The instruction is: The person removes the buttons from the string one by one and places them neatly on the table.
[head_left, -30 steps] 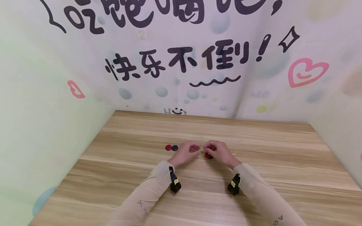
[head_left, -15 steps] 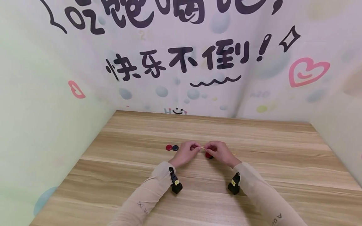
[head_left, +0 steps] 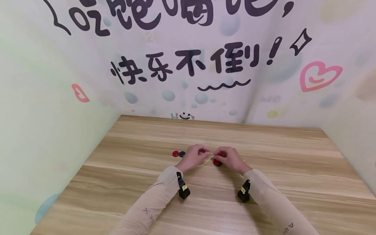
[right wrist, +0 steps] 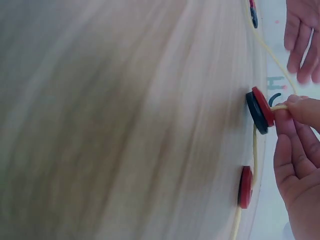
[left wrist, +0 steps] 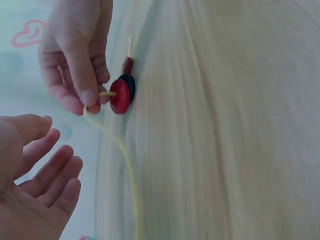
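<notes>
My right hand (head_left: 230, 159) pinches a yellow cord (right wrist: 280, 107) between thumb and finger, right beside a red button-like disc (right wrist: 263, 106). A dark disc (right wrist: 256, 114) lies against the red one, and the cord runs on behind them to another red disc (right wrist: 245, 187). From the pinch, the cord's other length (left wrist: 131, 170) sags in a curve toward the left. My left hand (left wrist: 40, 180) is apart from the cord with its fingers spread and slightly bent, holding nothing. It hovers close to the right hand.
On the wooden table (head_left: 205, 209), a separate red disc (head_left: 175, 153) and dark disc (head_left: 182, 154) lie left of my left hand. A printed cloth wall (head_left: 182, 94) stands behind the table. Each wrist carries a black camera (head_left: 183, 192).
Half a second ago my left fingers pinched the cord's end; now they have let it go and opened. The cord now droops leftward below the left hand. My right hand stays nearly still.
</notes>
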### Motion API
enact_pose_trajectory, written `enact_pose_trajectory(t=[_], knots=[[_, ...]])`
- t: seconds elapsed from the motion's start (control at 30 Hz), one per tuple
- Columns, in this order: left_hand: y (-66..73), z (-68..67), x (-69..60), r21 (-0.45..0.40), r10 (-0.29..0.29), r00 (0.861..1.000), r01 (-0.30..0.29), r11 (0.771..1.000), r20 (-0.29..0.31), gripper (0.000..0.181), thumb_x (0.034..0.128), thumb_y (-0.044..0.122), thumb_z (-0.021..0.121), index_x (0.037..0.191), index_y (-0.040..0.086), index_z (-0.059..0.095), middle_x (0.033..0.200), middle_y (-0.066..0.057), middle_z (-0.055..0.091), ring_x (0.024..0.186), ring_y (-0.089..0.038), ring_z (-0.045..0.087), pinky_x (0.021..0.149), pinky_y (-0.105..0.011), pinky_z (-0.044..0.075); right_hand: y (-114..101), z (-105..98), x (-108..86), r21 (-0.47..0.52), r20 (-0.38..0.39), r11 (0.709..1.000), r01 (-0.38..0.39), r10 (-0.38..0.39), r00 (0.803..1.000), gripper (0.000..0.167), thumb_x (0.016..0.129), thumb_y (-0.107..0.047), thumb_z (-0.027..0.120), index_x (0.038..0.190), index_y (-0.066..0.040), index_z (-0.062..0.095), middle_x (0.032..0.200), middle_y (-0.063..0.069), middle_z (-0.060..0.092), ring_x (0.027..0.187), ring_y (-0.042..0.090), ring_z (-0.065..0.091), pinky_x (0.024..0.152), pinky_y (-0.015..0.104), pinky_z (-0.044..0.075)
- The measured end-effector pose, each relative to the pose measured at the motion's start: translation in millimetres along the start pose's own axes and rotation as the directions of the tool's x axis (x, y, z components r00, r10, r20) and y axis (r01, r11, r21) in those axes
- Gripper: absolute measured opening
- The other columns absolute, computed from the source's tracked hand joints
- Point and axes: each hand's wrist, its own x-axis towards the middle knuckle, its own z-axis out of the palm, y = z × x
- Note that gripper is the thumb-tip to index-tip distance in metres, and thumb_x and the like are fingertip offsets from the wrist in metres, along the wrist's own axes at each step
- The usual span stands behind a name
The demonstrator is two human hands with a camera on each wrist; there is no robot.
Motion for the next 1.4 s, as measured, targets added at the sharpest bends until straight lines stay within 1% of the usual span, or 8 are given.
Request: enact_pose_trajectory(t=[0.27,0.43,0.57,0.8,0.93,1.03,1.17,1.4], knots=[[2.4,15.2,1.5,-0.032,0.012,1.000,-0.012,0.999,-0.005,0.017,0.0849,0.014,0.060,0.097,0.003,0.065,0.091,-0.005,0.065,0.079,-0.011,0.060,0.069,-0.018,0.047,-8,2,0.1,0.052,-0.059,0.998,0.038,-0.035,0.998,0.006,0.079,0.000,0.064,0.083,-0.003,0.066,0.081,0.007,0.065,0.072,0.015,0.061,0.063,0.024,0.049],[-0.2,16.9,-0.2,-0.027,0.054,0.997,-0.055,0.998,-0.061,0.013,0.0838,0.014,0.061,0.089,0.006,0.069,0.081,-0.002,0.067,0.070,-0.006,0.059,0.062,-0.017,0.046,-9,2,-1.0,0.043,-0.068,0.998,0.035,-0.032,0.997,0.005,0.080,-0.002,0.063,0.083,-0.004,0.066,0.080,0.006,0.065,0.071,0.015,0.061,0.062,0.024,0.049],[-0.3,15.0,-2.0,-0.033,0.065,0.995,-0.068,0.997,-0.071,0.012,0.0843,0.014,0.060,0.087,0.007,0.069,0.077,0.001,0.066,0.067,-0.004,0.058,0.060,-0.017,0.046,-8,2,-1.4,0.029,-0.054,0.999,0.021,-0.020,0.998,0.006,0.080,-0.001,0.062,0.084,-0.003,0.065,0.082,0.006,0.065,0.073,0.015,0.061,0.064,0.024,0.049],[-1.5,13.8,-2.7,-0.018,0.031,0.997,-0.032,0.999,-0.073,0.011,0.0848,0.014,0.060,0.086,0.008,0.069,0.076,0.003,0.065,0.067,-0.003,0.056,0.060,-0.017,0.045,-8,1,-0.5,0.014,0.037,1.000,-0.019,0.018,0.999,0.010,0.080,-0.003,0.063,0.090,-0.003,0.065,0.087,0.007,0.065,0.079,0.017,0.060,0.069,0.028,0.049],[-1.6,13.5,-3.5,-0.012,0.026,0.997,-0.027,1.000,-0.075,0.012,0.0847,0.014,0.060,0.088,0.007,0.069,0.076,0.002,0.064,0.068,-0.004,0.056,0.061,-0.017,0.045,-4,2,0.1,0.010,0.134,1.000,-0.020,0.018,0.991,0.020,0.079,-0.004,0.065,0.099,-0.001,0.064,0.093,0.009,0.064,0.086,0.020,0.060,0.073,0.031,0.049],[-1.6,13.4,-3.7,-0.006,0.028,0.997,-0.029,1.000,-0.076,0.012,0.0849,0.015,0.060,0.089,0.008,0.069,0.078,0.002,0.064,0.069,-0.005,0.056,0.062,-0.018,0.045,-1,4,1.0,-0.011,0.188,1.000,0.000,0.002,0.982,0.027,0.076,-0.006,0.068,0.102,-0.001,0.063,0.092,0.008,0.064,0.085,0.019,0.059,0.074,0.032,0.048],[-0.9,12.7,-4.0,0.002,0.031,0.996,-0.031,1.000,-0.082,0.012,0.0849,0.016,0.059,0.089,0.009,0.069,0.080,0.002,0.064,0.070,-0.005,0.056,0.063,-0.018,0.045,2,5,2.8,-0.049,0.206,0.998,0.033,-0.022,0.978,0.028,0.074,-0.007,0.070,0.100,0.000,0.062,0.086,0.006,0.063,0.078,0.015,0.058,0.070,0.029,0.048],[-1.7,11.3,-4.6,-0.003,0.020,0.996,-0.020,1.000,-0.089,0.011,0.0848,0.015,0.060,0.087,0.009,0.068,0.079,0.002,0.064,0.069,-0.005,0.055,0.062,-0.018,0.045,1,9,5.6,-0.070,0.197,0.997,0.020,-0.006,0.980,0.028,0.073,-0.005,0.071,0.098,0.003,0.062,0.079,0.003,0.061,0.071,0.011,0.055,0.064,0.024,0.046]])
